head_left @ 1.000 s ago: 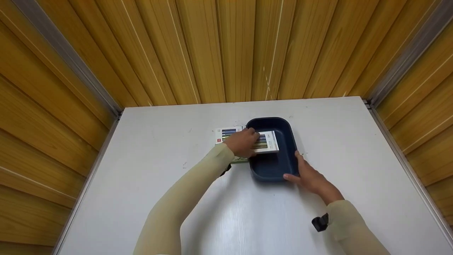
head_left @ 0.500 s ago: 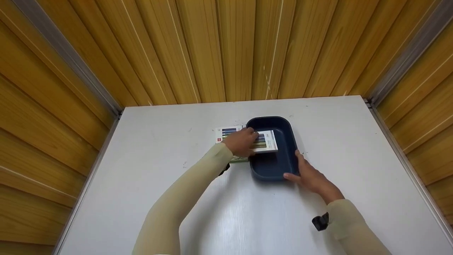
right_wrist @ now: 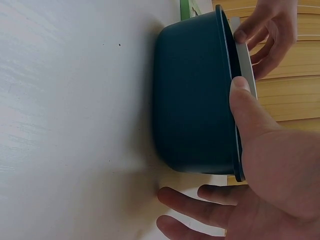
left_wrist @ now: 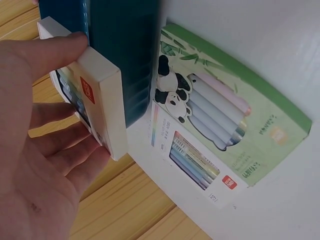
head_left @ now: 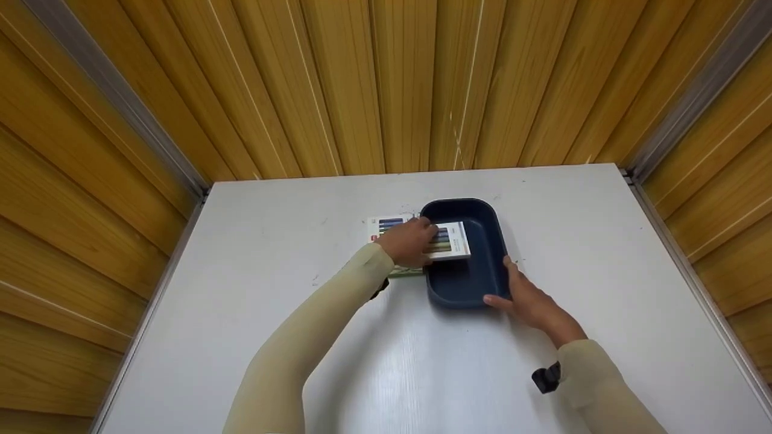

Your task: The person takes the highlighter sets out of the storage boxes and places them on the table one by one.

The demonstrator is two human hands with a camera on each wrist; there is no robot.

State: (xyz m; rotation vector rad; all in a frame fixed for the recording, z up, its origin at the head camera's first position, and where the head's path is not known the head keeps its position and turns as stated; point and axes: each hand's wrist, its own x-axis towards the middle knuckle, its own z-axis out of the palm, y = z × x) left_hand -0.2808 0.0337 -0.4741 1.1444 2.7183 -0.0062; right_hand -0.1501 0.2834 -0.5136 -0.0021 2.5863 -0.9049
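Note:
My left hand [head_left: 410,243] pinches a white box of pens [head_left: 459,241] with coloured barrels behind its window. In the left wrist view, the thumb lies across the upper edge of this box [left_wrist: 111,107] and the fingers are on its other face. The box is over the left part of a dark blue rectangular bin [head_left: 464,286]. At the bin's lower right corner is my right hand [head_left: 531,301]. In the right wrist view its thumb touches the rim of the bin [right_wrist: 195,95], while the loosely straight fingers extend along the outside.
Left of the bin, partly under my left arm, lie a green panda-print pen box [left_wrist: 270,135] and another white pen box [left_wrist: 195,172], side by side. They rest on a white table [head_left: 271,241] with wood-patterned walls [head_left: 350,90] on three sides.
The held pen box and my left hand have shifted very slightly to the left. My right hand and the bin look unmoved.

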